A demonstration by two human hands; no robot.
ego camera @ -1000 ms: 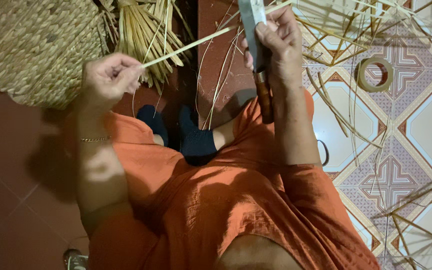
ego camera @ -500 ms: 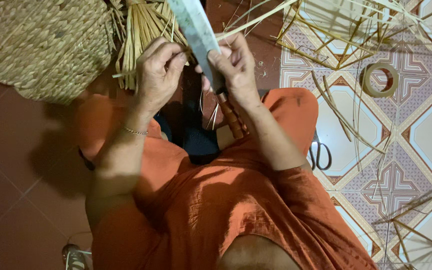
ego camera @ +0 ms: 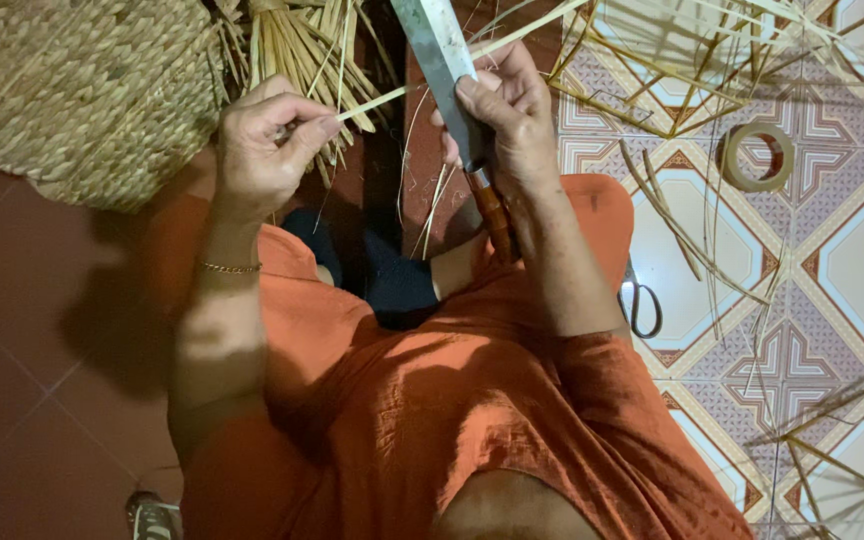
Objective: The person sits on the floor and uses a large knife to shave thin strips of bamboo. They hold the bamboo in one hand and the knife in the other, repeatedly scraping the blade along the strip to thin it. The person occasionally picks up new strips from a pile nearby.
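The person sits on the floor in orange clothing, and the left hand pinches one end of a thin pale strip between thumb and forefinger, which keeps it taut and level. The right hand is closed around a broad-bladed knife where blade meets reddish handle, with the edge laid against the strip, apparently so the blade can shave along it. A woven basket and a bundle of similar strips lie just beyond the left hand. Scissors and a roll of tape rest on the patterned tiles to the right.
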